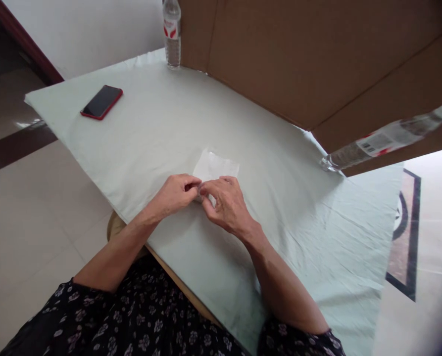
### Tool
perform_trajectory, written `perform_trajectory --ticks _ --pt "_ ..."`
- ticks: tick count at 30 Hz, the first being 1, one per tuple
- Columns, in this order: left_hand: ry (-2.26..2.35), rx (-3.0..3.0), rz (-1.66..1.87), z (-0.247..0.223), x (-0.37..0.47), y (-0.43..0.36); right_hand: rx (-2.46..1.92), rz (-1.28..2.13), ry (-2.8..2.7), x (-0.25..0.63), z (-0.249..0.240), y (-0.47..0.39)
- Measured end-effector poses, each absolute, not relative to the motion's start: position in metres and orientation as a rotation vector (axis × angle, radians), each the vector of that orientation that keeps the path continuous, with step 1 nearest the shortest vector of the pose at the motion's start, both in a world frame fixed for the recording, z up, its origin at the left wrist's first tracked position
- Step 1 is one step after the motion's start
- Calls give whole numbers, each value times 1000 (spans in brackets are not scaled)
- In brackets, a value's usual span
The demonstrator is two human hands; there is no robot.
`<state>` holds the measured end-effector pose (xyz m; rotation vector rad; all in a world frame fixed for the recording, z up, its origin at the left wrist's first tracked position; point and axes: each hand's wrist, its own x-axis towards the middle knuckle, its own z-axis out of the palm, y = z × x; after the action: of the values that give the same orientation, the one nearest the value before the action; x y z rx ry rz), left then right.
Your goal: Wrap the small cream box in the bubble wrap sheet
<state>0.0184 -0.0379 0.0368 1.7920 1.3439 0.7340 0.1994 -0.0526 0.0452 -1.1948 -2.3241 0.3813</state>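
Note:
A small white sheet (215, 165), thin like paper or plastic film, lies on the pale green tablecloth (150, 133) in front of me. My left hand (179, 192) is closed at its near left edge, thumb and index finger pinched together. Right beside it, my right hand (224, 202) has curled fingers over the sheet's near edge, their tips almost touching those of the left. Part of the sheet shows beneath the right fingers, where its near edge seems folded or bunched. The exact grip of the fingertips is partly hidden.
A red-cased phone (102, 102) lies at the far left of the table. Large brown cardboard (265, 54) stands along the back, with one clear bottle (172, 37) at its left end and another bottle (380, 141) at its right. The table edge runs close to my body.

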Motion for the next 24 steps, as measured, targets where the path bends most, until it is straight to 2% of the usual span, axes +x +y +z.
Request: perform_trajectory --ticks 5,11,19,24 --pt "1383 2133 707 30 20 -38 -1444 344 -1939 233 47 -60" --pt "1252 2320 742 23 16 -35 -1913 787 -1713 269 31 -84" --pt "1367 2306 783 21 26 -48 -1887 1013 -1589 246 18 -76" --pt "1382 2343 771 21 29 -54 -1855 915 -1511 238 11 -56"
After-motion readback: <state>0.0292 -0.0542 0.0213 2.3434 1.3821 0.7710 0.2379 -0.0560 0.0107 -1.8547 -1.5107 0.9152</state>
